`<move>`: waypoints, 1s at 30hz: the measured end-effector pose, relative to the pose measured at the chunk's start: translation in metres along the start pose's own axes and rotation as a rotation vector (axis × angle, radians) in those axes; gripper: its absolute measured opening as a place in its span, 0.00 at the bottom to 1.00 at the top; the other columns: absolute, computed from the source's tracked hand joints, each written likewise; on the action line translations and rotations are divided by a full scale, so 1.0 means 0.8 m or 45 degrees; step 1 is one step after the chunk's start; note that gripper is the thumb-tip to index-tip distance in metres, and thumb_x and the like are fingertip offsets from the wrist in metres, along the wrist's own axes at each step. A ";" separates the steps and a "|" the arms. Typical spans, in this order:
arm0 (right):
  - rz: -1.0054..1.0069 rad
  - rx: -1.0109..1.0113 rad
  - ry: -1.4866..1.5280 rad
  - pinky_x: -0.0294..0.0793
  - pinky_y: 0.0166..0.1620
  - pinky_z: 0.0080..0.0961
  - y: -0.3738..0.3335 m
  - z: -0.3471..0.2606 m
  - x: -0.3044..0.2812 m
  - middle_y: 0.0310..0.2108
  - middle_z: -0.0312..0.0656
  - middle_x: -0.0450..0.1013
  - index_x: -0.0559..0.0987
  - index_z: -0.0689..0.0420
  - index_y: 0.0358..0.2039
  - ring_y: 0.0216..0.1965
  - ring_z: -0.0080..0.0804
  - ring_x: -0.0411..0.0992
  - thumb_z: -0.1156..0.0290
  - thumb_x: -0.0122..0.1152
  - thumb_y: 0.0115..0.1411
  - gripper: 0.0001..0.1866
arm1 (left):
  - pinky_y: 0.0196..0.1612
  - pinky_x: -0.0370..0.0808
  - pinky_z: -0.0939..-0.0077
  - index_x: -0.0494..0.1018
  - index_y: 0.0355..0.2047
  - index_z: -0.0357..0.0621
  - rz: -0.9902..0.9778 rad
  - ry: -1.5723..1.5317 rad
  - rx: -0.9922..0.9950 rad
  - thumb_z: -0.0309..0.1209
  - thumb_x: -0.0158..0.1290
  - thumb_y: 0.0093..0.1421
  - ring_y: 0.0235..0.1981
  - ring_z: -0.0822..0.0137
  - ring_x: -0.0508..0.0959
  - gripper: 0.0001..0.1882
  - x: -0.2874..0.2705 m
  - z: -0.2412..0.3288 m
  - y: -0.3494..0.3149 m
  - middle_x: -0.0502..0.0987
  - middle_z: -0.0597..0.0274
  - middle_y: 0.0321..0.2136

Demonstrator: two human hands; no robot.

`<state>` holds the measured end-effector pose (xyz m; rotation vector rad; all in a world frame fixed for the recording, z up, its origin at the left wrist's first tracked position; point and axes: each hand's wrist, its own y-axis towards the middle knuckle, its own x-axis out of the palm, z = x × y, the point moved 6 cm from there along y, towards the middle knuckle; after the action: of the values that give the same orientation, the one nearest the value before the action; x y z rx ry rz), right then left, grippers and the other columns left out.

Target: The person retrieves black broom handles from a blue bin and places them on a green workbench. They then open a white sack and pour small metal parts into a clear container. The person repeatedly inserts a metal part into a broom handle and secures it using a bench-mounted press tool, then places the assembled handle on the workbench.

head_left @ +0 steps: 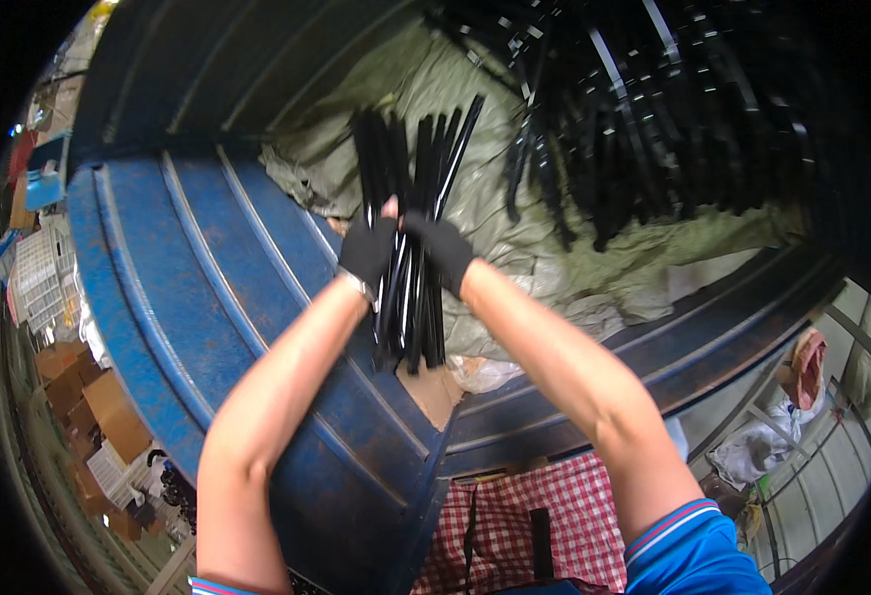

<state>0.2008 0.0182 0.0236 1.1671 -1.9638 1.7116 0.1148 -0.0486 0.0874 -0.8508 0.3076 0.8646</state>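
Both my hands, in black gloves, are wrapped round the middle of a bundle of glossy black tubes (421, 307). My left hand (368, 248) grips the bundle from its left side, with a bare fingertip showing at the top. My right hand (438, 248) closes on it from the right. Above my hands the tubes fan apart into two groups; below, they hang closer together. The bundle is held over a crumpled pale green sheet (455, 89) that lines a large blue ribbed metal bin.
A big heap of similar black tubes (644, 129) lies on the sheet at the far right. The blue bin wall (197, 258) slopes along the left, and its near edge (594, 367) crosses in front of me. Cardboard boxes (113, 412) and white crates (39, 268) stand outside at left.
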 end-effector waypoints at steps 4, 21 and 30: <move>-0.042 -0.104 -0.278 0.74 0.37 0.26 -0.151 -0.021 0.018 0.34 0.40 0.76 0.76 0.61 0.42 0.32 0.27 0.73 0.64 0.63 0.51 0.20 | 0.40 0.70 0.72 0.73 0.43 0.35 0.158 -0.139 0.031 0.48 0.48 0.63 0.35 0.69 0.74 0.24 0.003 0.057 -0.144 0.77 0.57 0.33; 0.409 -1.118 -0.320 0.73 0.43 0.25 -0.772 -0.046 0.053 0.39 0.41 0.74 0.71 0.65 0.47 0.39 0.28 0.73 0.75 0.63 0.48 0.24 | 0.42 0.71 0.74 0.67 0.47 0.35 -0.343 -0.879 0.605 0.32 0.49 0.63 0.38 0.70 0.74 0.16 0.043 0.343 -0.647 0.75 0.59 0.39; 0.874 -1.731 0.363 0.72 0.43 0.22 -1.040 0.027 -0.031 0.38 0.37 0.75 0.74 0.63 0.45 0.38 0.25 0.72 0.81 0.58 0.49 0.19 | 0.38 0.72 0.74 0.68 0.45 0.35 -1.158 -0.448 0.947 0.32 0.54 0.59 0.34 0.70 0.75 0.17 0.172 0.454 -0.877 0.77 0.56 0.35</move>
<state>0.8225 0.0340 0.5777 -0.2332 -2.6019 0.2783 0.7099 0.0538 0.6149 -0.0746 -0.0895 0.0010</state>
